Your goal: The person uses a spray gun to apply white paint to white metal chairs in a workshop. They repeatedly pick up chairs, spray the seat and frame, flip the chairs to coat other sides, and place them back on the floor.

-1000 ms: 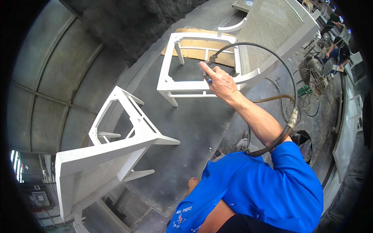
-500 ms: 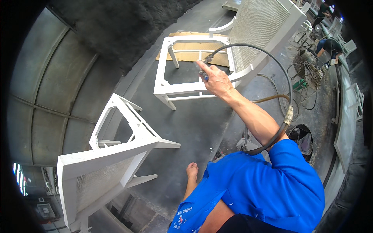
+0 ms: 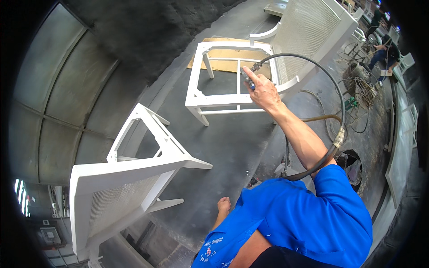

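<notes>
A dull grey floor (image 3: pixel 192 187) spread beside a panelled wall (image 3: pixel 67 89). Two white chairs occupied it: an open-seated armchair (image 3: pixel 223 100) ahead and a woven-backed chair (image 3: pixel 123 172) lower left. The right hand's (image 3: pixel 264 93) fingers grasped one small metallic spray gun (image 3: pixel 248 81), black-hosed, before the armchair; how the left hand's (image 3: pixel 224 204) fingers stood, I couldn't tell.

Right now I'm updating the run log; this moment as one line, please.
right hand: gripping metal tool on black hose; left hand: nothing visibly held; ahead: white armchair; left: second white chair
</notes>
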Demonstrator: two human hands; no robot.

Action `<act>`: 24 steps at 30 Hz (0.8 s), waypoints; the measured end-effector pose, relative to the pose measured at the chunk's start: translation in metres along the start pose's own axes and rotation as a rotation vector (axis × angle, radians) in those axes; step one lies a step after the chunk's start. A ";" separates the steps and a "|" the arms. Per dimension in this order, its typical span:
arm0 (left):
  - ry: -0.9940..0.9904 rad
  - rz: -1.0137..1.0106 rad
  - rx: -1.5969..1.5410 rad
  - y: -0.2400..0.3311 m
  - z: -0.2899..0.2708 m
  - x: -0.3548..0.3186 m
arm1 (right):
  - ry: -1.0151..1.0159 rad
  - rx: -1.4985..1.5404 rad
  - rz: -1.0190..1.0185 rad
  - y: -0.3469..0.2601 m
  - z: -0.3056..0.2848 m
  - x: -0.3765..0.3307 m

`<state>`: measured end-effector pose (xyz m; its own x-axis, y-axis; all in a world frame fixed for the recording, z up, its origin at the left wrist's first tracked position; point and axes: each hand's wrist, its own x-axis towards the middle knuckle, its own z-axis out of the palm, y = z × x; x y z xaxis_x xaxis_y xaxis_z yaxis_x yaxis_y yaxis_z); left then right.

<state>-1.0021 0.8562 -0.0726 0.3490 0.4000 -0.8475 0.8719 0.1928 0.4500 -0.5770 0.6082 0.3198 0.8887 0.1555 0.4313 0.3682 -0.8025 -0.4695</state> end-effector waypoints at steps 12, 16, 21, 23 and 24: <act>-0.050 0.070 0.116 0.022 0.037 0.013 | -0.229 0.292 -0.481 -0.013 -0.087 -0.076; -0.053 0.195 0.399 0.097 0.092 0.001 | -0.407 0.251 -0.448 0.038 -0.163 -0.141; 0.081 0.934 0.316 0.264 0.219 -0.084 | -0.369 0.241 -0.186 0.141 -0.228 -0.211; 0.193 1.215 0.104 0.332 0.274 -0.133 | -0.324 0.252 -0.023 0.189 -0.250 -0.233; 0.216 1.321 0.023 0.363 0.298 -0.157 | -0.284 0.225 0.029 0.212 -0.262 -0.244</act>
<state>-0.6378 0.5969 0.1402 0.8700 0.4065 0.2791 -0.0687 -0.4605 0.8850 -0.7876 0.2496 0.3166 0.9284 0.3140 0.1987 0.3647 -0.6669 -0.6498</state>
